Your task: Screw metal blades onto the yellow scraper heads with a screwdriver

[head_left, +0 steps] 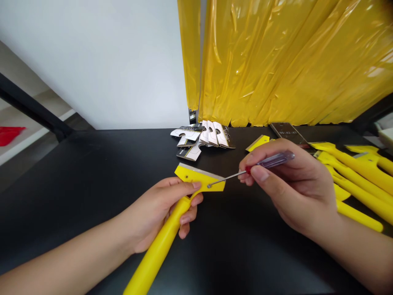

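Gripping a yellow scraper (172,223) in the left hand (159,213), fingers (187,219) wrapping closed round the upper handle just below the head, thumb pressing flat along the head's lower edge. Pinching a small screwdriver (260,166) in the right hand (294,188), thumb and fingers closing on its clear purple handle near the red collar. Lying over the black counter (92,172), low and centre, with the scraper's long axis running from about 7 o'clock at the handle end up to 1 o'clock at the head, the handle end passing out of the bottom edge. Facing upward with the broad head, a thin metal blade edging its far side toward 11 o'clock. Pointing toward 8 o'clock with the screwdriver's thin shaft, the tip touching a screw spot on the head's right part, the handle trailing off toward 2 o'clock. Sitting at 12 o'clock, a heap of white packaging cards (202,139), print too small for reading. Resting at 1 o'clock, a dark phone (287,132) showing faint digits, not legible with certainty. Piling up at 3 o'clock, more yellow scrapers (359,180). Hanging behind, a yellow plastic curtain (291,61).
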A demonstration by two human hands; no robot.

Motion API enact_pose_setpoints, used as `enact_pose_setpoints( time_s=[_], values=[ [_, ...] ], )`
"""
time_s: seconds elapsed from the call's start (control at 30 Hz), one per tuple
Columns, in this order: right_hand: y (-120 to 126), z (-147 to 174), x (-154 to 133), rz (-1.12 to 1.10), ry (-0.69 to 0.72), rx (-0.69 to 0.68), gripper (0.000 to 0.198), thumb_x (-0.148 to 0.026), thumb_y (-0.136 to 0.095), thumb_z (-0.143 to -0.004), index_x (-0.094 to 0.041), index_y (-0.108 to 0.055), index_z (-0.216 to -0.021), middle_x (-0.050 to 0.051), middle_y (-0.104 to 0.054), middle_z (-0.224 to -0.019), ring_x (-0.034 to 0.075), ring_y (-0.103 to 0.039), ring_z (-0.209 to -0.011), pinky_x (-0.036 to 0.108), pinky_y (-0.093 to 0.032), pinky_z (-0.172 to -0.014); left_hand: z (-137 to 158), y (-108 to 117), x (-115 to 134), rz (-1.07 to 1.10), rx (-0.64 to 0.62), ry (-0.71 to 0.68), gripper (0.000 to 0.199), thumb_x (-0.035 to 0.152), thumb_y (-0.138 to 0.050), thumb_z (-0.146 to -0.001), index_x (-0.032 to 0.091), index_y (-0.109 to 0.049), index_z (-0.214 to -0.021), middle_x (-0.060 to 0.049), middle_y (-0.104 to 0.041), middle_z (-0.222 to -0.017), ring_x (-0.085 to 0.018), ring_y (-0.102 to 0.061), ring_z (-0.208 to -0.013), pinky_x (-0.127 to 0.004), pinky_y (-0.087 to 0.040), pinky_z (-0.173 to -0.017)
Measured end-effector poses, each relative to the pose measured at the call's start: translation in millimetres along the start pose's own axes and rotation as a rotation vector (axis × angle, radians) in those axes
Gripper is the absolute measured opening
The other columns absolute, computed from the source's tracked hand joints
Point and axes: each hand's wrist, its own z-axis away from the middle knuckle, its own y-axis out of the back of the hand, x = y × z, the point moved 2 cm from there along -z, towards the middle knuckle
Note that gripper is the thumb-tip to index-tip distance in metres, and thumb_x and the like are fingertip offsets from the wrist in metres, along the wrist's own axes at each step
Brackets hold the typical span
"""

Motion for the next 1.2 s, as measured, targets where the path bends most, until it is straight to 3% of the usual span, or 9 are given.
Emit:
enact_pose_setpoints(
  time_s=[0.57,1.03,1.2],
  values=[
    [0.8,-1.1,0.1,-0.009,0.03,-0.006,0.014,-0.019,-0.071,-0.098,-0.028,-0.072,-0.108,0.003,-0.071,-0.092,0.019,-0.066,-0.077,0.035,-0.054,-0.07,0.0,-0.9,2.0,0.006,0.009,0.005,0.027,0.031,-0.074,-0.098,0.015,-0.068,-0.077,0.002,-0.054,-0.059,-0.008,-0.044,-0.044,-0.018,-0.05,-0.037],
    [3.2,0.7,-9.1,0.262,0.136,-0.048,0.021,-0.009,-0.073,-0.092,-0.023,-0.07,-0.108,-0.001,-0.073,-0.095,0.011,-0.069,-0.08,0.025,-0.056,-0.075,0.4,3.8,-2.3,-0.016,0.048,0.016,0.03,0.036,-0.079,-0.094,0.015,-0.066,-0.076,0.002,-0.055,-0.064,-0.007,-0.042,-0.047,-0.014,-0.041,-0.036],
    [2.7,1.4,-11.0,0.223,0.119,-0.022,0.018,-0.01,-0.071,-0.094,-0.022,-0.07,-0.107,-0.001,-0.072,-0.094,0.012,-0.069,-0.079,0.026,-0.057,-0.074,0.0,2.9,-1.5,-0.03,0.027,0.005,0.031,0.038,-0.078,-0.095,0.015,-0.067,-0.075,0.003,-0.052,-0.062,-0.007,-0.041,-0.048,-0.014,-0.044,-0.036]
  ],
)
